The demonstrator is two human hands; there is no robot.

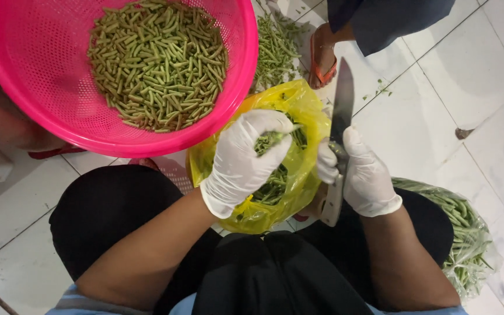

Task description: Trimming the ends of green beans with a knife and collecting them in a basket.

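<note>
From above, the yellow plastic bag sits on the floor between the person's knees, open at the top, with green bean trimmings lying inside it. Up and to the left of the bag a pink mesh basket holds a heap of short cut bean pieces, all about the same length and lying every which way. Beyond the bag a loose pile of green scraps lies on the white floor tiles, and to the bag's right a clear bag of long uncut beans rests by the knee.

The gloved left hand is over the bag's mouth, fingers curled around a small bunch of beans. The gloved right hand is just right of the bag, closed on the handle of a knife; its long blade runs away from the person, tip toward a sandalled foot of someone else.
</note>
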